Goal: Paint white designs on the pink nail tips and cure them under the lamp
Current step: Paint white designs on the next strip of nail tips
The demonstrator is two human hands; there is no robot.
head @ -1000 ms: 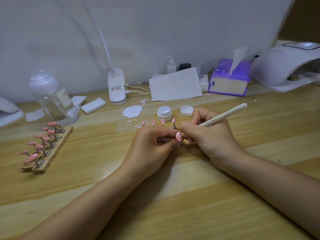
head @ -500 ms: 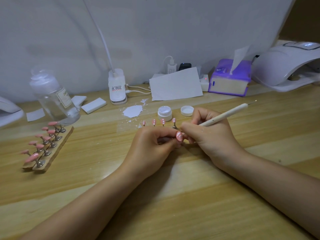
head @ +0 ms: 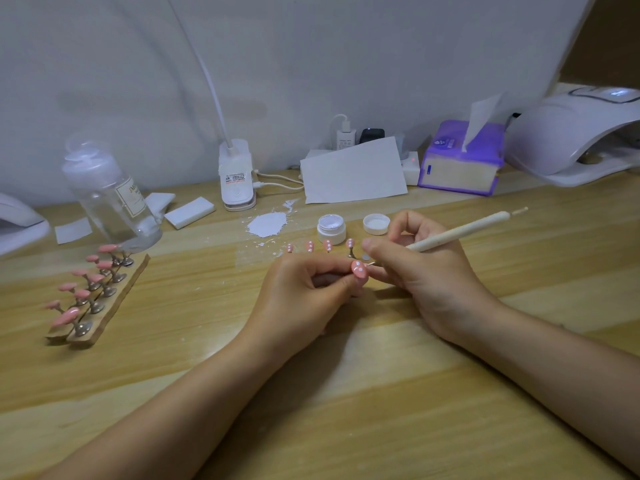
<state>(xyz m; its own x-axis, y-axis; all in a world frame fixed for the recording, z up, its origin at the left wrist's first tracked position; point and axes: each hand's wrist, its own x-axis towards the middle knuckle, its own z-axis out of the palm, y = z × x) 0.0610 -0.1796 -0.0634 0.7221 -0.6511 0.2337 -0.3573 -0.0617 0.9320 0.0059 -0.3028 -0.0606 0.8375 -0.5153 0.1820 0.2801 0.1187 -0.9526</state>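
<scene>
My left hand (head: 301,296) pinches a pink nail tip (head: 358,269) that carries two white dots. My right hand (head: 426,271) grips a cream dotting pen (head: 460,231), whose metal point lies just right of that tip. Behind the hands, several pink tips with white dots (head: 318,246) stand in a row on small stands. An open white paint jar (head: 331,229) and its lid (head: 376,224) sit beyond them. Plain pink tips (head: 83,282) fill a wooden holder (head: 114,303) at the left. The white curing lamp (head: 575,133) stands at the far right.
A clear bottle (head: 107,195) stands behind the holder. A white paint smear (head: 268,224) marks the desk. Along the wall are a desk-lamp base (head: 237,174), a sheet of paper (head: 353,171), chargers and a purple tissue box (head: 460,159). White blocks (head: 188,213) lie at left.
The right hand has drawn slightly away, so the pen point now sits just off the tip's right edge. The left hand keeps the tip in place.
</scene>
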